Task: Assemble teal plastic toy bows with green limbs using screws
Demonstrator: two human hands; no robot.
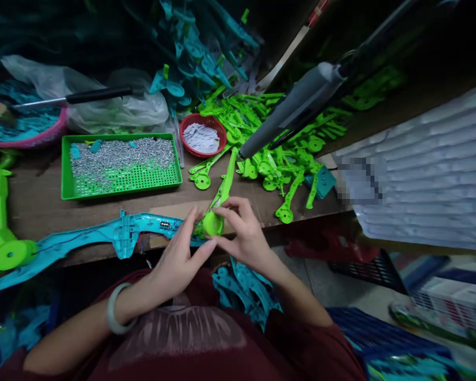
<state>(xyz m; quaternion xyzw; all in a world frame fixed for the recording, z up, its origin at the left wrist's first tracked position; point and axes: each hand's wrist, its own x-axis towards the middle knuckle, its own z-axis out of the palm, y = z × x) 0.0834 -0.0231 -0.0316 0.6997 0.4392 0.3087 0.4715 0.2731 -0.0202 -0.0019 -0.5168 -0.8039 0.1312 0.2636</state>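
Observation:
A bright green plastic arm with a round disc end [213, 223] sits over the right end of a long blue, bow-shaped plastic half-shell [91, 233]. My right hand [244, 233] grips the disc, fingers at its upper edge and thumb at its lower edge. From the other side, my left hand [182, 251] closes around the same disc, its thumb meeting the lower rim; its fingertips are partly hidden. Wires and a small metal spring-like piece [164, 224] show inside the blue half-shell, which lies along the bench's front edge.
A green tray [121, 194] of small screws and a red basket [185, 145] of pale flat pieces stand behind. Green arms [262, 164] pile up near a hanging power screwdriver [289, 111]. A hammer [71, 99] rests on a pink basket [43, 138] of blue parts.

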